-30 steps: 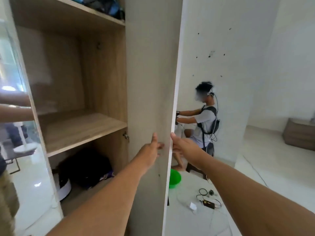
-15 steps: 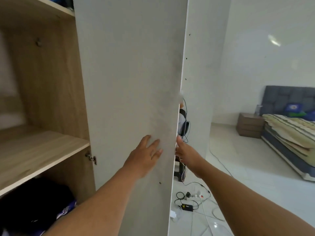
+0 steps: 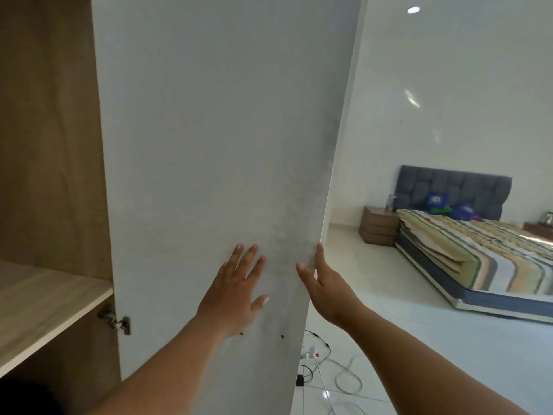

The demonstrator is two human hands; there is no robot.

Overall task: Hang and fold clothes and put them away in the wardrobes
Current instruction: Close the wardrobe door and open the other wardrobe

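The white wardrobe door [image 3: 209, 130] stands swung out in front of me and fills the middle of the view. My left hand [image 3: 236, 292] lies flat on its inner face with the fingers spread. My right hand [image 3: 329, 292] grips the door's free edge, thumb on the inner face and fingers around the edge. To the left the wardrobe is wooden inside, with a bare light-wood shelf [image 3: 39, 301] and a metal hinge [image 3: 115, 320] at the door's base. No clothes are in my hands.
Something dark [image 3: 24, 396] lies under the shelf at the bottom left. Cables and a power strip [image 3: 323, 369] lie on the white tiled floor behind the door. A bed [image 3: 478, 256] with a striped cover and a wooden nightstand [image 3: 378, 226] stand at the right.
The door has swung so its face is broader before me. My view has turned right; the seated person is out of sight and the bed shows. My left hand now lies flat.
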